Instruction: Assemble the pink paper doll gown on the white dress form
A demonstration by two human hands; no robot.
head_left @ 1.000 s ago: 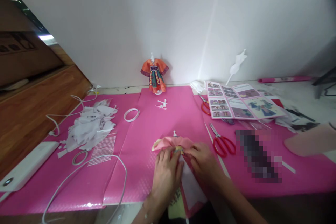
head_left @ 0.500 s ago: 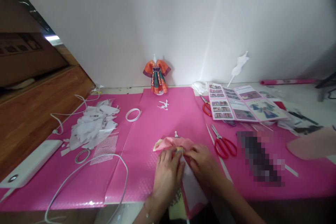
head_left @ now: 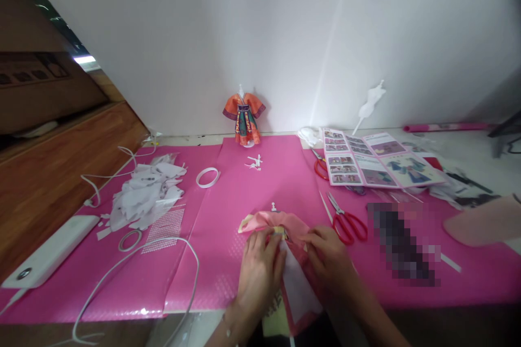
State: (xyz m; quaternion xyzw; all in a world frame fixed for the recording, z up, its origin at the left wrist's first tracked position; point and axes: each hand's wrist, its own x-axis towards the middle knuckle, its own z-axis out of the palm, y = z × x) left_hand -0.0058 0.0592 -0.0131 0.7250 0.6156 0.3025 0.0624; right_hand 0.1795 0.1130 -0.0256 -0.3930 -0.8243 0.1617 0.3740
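Observation:
A small pink doll dress (head_left: 299, 287) with yellow parts and a white panel edged in dark pink lies on a doll mannequin, whose white neck tip (head_left: 273, 206) pokes out at the top. My left hand (head_left: 260, 265) is closed on the waist of the dress, its fingers pressed at a yellow band (head_left: 279, 230). To the right, my right hand (head_left: 331, 260) pinches the edge of the pink fabric, a short gap away from the left fingers. Part of the mannequin is hidden under the cloth and hands.
Red-handled scissors (head_left: 345, 222) lie right of the dress, below an instruction sheet (head_left: 362, 160). A dressed doll mannequin (head_left: 244, 119) stands by the wall. Left are white scraps (head_left: 142, 195), a tape roll (head_left: 208, 177), a power bank (head_left: 49, 252) and a looped cable (head_left: 196, 265).
My right hand has moved a little to the right, drawing the pink fabric outward from the waist. My left hand stays in place on the dress.

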